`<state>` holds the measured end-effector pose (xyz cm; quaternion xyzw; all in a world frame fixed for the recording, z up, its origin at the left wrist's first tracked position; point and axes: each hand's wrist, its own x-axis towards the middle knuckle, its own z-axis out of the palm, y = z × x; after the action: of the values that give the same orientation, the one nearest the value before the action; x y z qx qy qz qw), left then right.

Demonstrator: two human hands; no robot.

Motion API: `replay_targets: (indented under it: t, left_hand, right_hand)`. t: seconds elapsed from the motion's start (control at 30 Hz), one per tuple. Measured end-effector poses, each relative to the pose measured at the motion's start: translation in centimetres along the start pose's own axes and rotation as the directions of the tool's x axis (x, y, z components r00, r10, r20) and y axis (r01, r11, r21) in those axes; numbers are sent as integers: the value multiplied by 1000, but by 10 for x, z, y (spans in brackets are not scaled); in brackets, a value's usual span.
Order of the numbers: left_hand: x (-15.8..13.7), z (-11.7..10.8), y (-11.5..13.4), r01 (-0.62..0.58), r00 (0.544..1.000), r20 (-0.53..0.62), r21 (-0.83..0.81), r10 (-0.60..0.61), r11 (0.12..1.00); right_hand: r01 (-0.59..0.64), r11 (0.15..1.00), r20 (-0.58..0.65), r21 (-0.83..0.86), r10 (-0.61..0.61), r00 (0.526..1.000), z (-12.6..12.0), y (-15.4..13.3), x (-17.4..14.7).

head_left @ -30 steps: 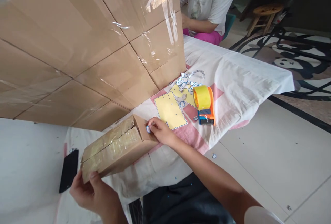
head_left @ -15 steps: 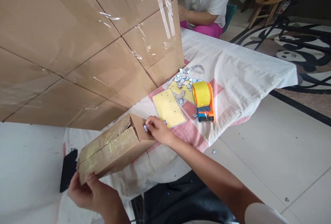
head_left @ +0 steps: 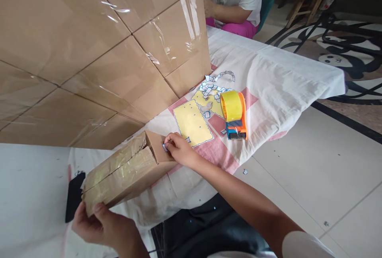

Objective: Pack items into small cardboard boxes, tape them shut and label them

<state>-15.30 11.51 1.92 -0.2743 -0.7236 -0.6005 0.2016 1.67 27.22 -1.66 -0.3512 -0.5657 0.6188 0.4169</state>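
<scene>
A long cardboard box (head_left: 128, 174) lies on the cloth, with shiny tape along its top seam. My left hand (head_left: 104, 224) grips the flap edge at the box's near end, thumb on top and fingers beneath. At the far end, my right hand (head_left: 180, 150) has its fingers pinched together against the end face. A small white sticker-like piece (head_left: 165, 147) shows at these fingertips, touching the cardboard. Right beside this hand is a yellow sheet (head_left: 193, 123) with small blue-edged bits on it.
A tape dispenser (head_left: 234, 115) with a yellow roll stands near curled strips of white pieces (head_left: 213, 87). Stacked taped cartons (head_left: 125, 67) form a wall at left. A black flat object (head_left: 74, 198) lies beyond the box. Another person (head_left: 232, 7) sits across the cloth-covered table (head_left: 268, 75).
The view has shifted slightly, so the box and both hands appear a little further left. Both hands keep nearly the same holds on the box and the small white piece.
</scene>
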Motion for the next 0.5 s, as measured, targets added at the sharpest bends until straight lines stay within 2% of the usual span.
replay_targets:
  t: [0.23,0.37,0.5]
  left_hand:
    - [1,-1,-8,-49,999,6,-6,49,999]
    - [1,-2,-10,-62,998,7,-16,63,998]
    - [0,-2,-8,-66,998,14,-3,66,998]
  right_hand:
    - [-1,1000,1,-14,1,1000,1,2,1]
    - [-26,1000,-39,6,26,999,3,2,-2]
    - [122,988,-103,-91,-132,986,3,-3,-10]
